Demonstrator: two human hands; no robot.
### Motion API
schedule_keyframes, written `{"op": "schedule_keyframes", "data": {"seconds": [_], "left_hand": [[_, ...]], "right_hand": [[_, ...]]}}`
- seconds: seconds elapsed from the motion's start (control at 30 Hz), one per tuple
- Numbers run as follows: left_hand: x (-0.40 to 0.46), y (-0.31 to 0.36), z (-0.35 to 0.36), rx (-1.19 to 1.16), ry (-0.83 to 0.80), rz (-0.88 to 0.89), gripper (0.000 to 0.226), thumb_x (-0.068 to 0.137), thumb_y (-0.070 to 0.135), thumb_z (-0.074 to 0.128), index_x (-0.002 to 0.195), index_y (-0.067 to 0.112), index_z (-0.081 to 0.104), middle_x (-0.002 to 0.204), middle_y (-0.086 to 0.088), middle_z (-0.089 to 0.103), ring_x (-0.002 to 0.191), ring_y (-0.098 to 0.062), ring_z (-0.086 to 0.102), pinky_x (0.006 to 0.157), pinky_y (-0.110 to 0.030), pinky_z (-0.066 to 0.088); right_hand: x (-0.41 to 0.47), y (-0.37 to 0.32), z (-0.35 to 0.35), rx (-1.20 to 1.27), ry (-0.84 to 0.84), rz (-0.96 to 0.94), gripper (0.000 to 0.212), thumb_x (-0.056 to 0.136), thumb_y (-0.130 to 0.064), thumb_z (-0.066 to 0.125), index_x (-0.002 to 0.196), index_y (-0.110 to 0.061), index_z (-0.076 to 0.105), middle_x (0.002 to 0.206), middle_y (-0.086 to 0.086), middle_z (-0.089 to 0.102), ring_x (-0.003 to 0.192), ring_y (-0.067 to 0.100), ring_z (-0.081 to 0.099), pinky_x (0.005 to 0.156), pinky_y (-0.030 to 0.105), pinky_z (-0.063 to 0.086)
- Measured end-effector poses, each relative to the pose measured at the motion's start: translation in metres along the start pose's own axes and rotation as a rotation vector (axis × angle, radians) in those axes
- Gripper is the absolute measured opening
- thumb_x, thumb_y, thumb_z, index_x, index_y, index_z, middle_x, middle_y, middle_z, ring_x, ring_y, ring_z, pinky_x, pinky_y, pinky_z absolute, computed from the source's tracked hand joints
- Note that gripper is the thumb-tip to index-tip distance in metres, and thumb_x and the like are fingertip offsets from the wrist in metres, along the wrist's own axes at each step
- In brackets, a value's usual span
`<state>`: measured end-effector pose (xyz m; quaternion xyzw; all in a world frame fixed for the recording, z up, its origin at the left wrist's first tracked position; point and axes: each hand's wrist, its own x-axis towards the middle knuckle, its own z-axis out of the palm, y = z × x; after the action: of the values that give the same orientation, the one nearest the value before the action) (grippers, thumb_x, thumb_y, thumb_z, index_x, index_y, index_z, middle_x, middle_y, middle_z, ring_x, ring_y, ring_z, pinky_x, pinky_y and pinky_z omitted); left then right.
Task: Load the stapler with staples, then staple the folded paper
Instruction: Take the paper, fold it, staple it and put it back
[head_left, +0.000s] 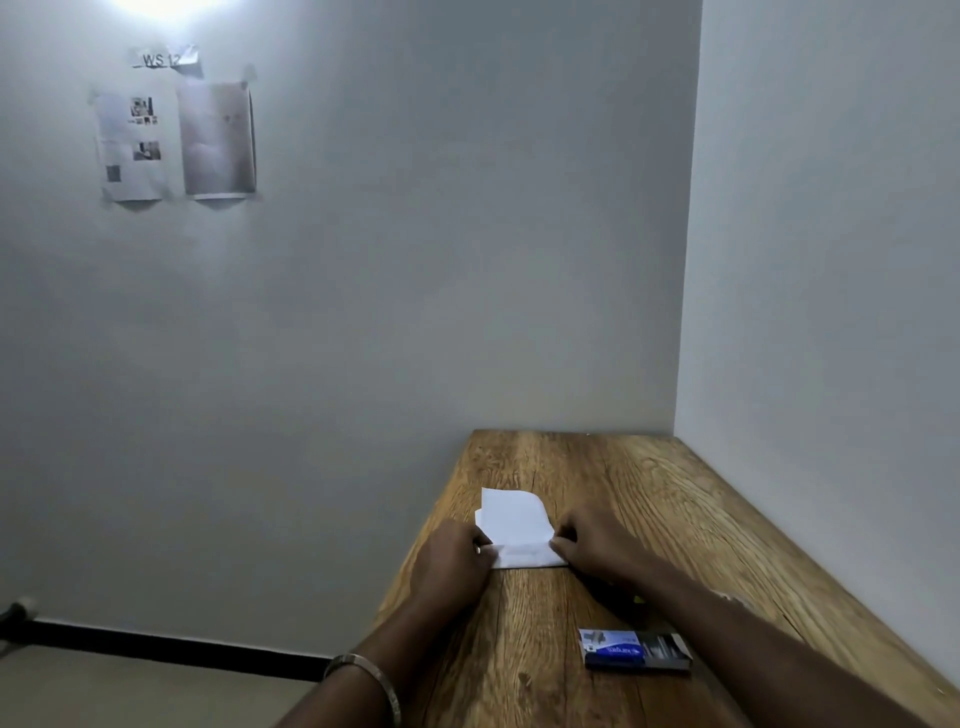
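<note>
A white folded paper lies on the wooden table, its upper flap lifted. My left hand pinches the paper's near-left corner, and my right hand pinches its near-right corner along the fold. A blue staple box lies near the front, under my right forearm's line. Something dark with a bit of yellow is mostly hidden beneath my right forearm; I cannot tell if it is the stapler.
The table stands in a corner, with a white wall along its right side and back. Its left edge drops to the floor. Printed sheets are taped on the far wall.
</note>
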<state>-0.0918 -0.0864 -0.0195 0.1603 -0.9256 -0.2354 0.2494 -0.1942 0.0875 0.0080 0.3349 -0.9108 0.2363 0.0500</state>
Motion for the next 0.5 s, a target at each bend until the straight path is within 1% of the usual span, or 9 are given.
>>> {"op": "schedule_keyframes", "data": {"seconds": [0.03,0.07,0.13,0.17,0.23,0.3,0.37,0.43,0.5], "left_hand": [[0.002,-0.001,0.001,-0.002,-0.013,-0.012,0.020,0.090,0.030,0.064,0.105,0.021,0.074,0.108,0.005,0.070,0.092,-0.009,0.062,0.074,-0.026,0.050],[0.003,-0.002,0.002,-0.005,-0.022,-0.027,0.020,0.089,0.031,0.066,0.106,0.022,0.072,0.109,0.005,0.068,0.094,-0.010,0.061,0.074,-0.026,0.048],[0.007,-0.002,0.002,-0.022,-0.035,-0.056,0.024,0.086,0.033,0.069,0.108,0.022,0.067,0.110,0.004,0.064,0.097,-0.012,0.059,0.073,-0.026,0.046],[0.010,-0.003,0.002,-0.025,-0.053,-0.069,0.027,0.085,0.032,0.070,0.109,0.021,0.066,0.111,0.003,0.064,0.097,-0.012,0.059,0.074,-0.027,0.047],[0.014,-0.001,0.000,-0.018,-0.110,-0.103,0.029,0.084,0.031,0.072,0.108,0.015,0.066,0.107,0.001,0.065,0.092,-0.013,0.061,0.072,-0.027,0.048],[0.016,0.002,-0.003,0.005,-0.148,-0.121,0.020,0.084,0.030,0.073,0.092,0.013,0.066,0.087,0.001,0.064,0.076,-0.011,0.059,0.059,-0.024,0.044],[0.019,0.003,-0.003,0.017,-0.175,-0.143,0.019,0.083,0.029,0.073,0.078,0.014,0.063,0.067,0.005,0.054,0.060,-0.009,0.051,0.048,-0.021,0.033],[0.020,0.006,-0.005,0.019,-0.201,-0.173,0.018,0.083,0.027,0.073,0.078,0.012,0.063,0.065,0.005,0.052,0.059,-0.007,0.050,0.046,-0.019,0.030],[0.020,0.009,-0.005,0.000,-0.215,-0.210,0.019,0.082,0.026,0.073,0.087,0.009,0.068,0.078,0.002,0.063,0.071,-0.010,0.060,0.051,-0.022,0.040]], "right_hand": [[0.002,0.000,0.002,-0.011,-0.003,-0.001,0.010,0.090,-0.024,0.064,0.085,-0.016,0.067,0.085,0.000,0.066,0.083,0.017,0.066,0.071,0.029,0.050],[0.002,-0.001,0.002,-0.030,-0.006,0.005,0.009,0.090,-0.025,0.065,0.091,-0.016,0.067,0.092,0.000,0.066,0.087,0.015,0.064,0.074,0.029,0.051],[0.001,-0.002,0.004,-0.067,-0.003,0.031,0.018,0.089,-0.028,0.066,0.103,-0.017,0.064,0.104,0.000,0.064,0.091,0.013,0.060,0.080,0.030,0.052],[0.002,-0.001,0.005,-0.079,-0.001,0.039,0.020,0.089,-0.030,0.066,0.104,-0.018,0.062,0.105,0.000,0.063,0.091,0.013,0.059,0.080,0.031,0.051],[0.003,-0.002,0.006,-0.109,-0.014,0.049,0.022,0.089,-0.032,0.065,0.105,-0.018,0.060,0.103,0.000,0.062,0.088,0.013,0.058,0.075,0.029,0.048],[0.004,-0.004,0.006,-0.139,-0.017,0.056,0.023,0.089,-0.032,0.063,0.105,-0.016,0.060,0.093,-0.002,0.060,0.082,0.012,0.056,0.064,0.024,0.042],[0.005,-0.007,0.007,-0.151,-0.006,0.081,0.022,0.089,-0.030,0.063,0.104,-0.014,0.062,0.083,-0.005,0.056,0.076,0.010,0.056,0.056,0.020,0.037],[0.004,-0.010,0.009,-0.158,-0.002,0.115,0.020,0.090,-0.027,0.063,0.104,-0.012,0.063,0.080,-0.005,0.054,0.073,0.009,0.055,0.054,0.019,0.036],[0.003,-0.012,0.009,-0.148,0.003,0.135,0.019,0.091,-0.025,0.061,0.104,-0.012,0.063,0.079,-0.006,0.053,0.074,0.010,0.055,0.055,0.019,0.036]]}}
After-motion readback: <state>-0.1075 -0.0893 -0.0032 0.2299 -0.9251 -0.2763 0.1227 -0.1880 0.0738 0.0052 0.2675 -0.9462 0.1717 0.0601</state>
